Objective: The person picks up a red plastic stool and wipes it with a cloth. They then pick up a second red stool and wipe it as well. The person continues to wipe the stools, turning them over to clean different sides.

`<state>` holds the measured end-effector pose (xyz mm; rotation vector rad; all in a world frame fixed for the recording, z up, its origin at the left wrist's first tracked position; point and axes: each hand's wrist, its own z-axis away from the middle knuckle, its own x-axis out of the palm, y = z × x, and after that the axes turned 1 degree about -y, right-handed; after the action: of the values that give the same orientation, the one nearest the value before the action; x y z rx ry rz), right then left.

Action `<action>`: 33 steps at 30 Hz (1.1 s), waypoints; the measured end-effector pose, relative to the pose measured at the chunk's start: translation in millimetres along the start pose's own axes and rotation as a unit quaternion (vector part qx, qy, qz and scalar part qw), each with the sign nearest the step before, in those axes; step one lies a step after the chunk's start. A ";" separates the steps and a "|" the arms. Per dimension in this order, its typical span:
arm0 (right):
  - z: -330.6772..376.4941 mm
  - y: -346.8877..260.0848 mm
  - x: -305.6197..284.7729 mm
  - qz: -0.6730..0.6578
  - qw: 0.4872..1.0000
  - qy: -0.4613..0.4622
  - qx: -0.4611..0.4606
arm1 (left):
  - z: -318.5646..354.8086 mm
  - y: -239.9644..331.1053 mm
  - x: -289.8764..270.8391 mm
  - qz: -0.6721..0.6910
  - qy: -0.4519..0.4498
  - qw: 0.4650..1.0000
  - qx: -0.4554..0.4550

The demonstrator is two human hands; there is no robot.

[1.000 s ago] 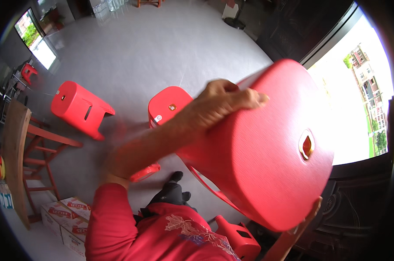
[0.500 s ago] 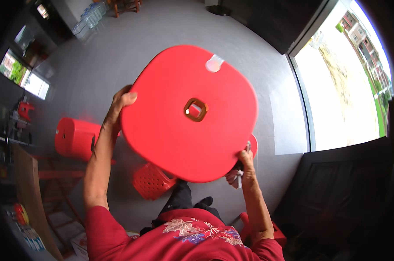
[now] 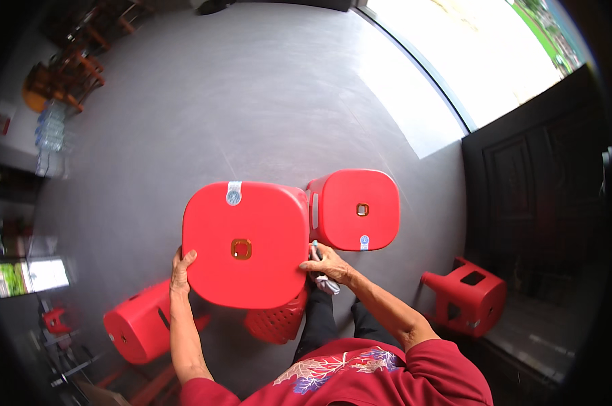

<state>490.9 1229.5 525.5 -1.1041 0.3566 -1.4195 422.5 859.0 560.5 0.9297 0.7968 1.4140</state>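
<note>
A red plastic stool (image 3: pixel 245 240) with a square hole in its seat is held upright in front of me. My left hand (image 3: pixel 181 269) grips its left lower edge. My right hand (image 3: pixel 327 265) grips its right edge and also has a grey cloth (image 3: pixel 325 283) tucked in the fingers. A second red stool (image 3: pixel 357 208) stands on the grey floor right beside it, their sides nearly touching. Below the held stool a red slatted basket-like piece (image 3: pixel 277 321) shows in part.
A red stool (image 3: pixel 138 327) lies tipped on its side at lower left. Another red stool (image 3: pixel 469 295) lies tipped at right by the dark door (image 3: pixel 536 203). Wooden chairs (image 3: pixel 62 74) and water bottles (image 3: pixel 48 135) are at far left. A bright doorway (image 3: pixel 468 61) is upper right.
The stool was tilted high and close to the camera; now it is lower and level beside the second stool. The view has turned, and both hands keep hold of it.
</note>
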 end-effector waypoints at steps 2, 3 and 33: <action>-15.0 11.6 0.2 0.017 1.000 0.006 0.011 | -15.6 -16.6 -12.9 0.003 0.010 0.999 -0.035; -23.9 25.9 0.2 -0.007 1.000 0.004 0.024 | -23.6 -31.0 -22.2 0.006 0.018 0.998 -0.055; -117.2 121.1 -19.5 0.169 0.970 0.123 0.126 | -116.8 -132.6 -38.3 -0.099 0.009 0.986 -0.131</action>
<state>468.8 1175.3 366.2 -0.6271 0.5015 -1.2560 376.6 835.6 387.2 0.6195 0.6757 1.3167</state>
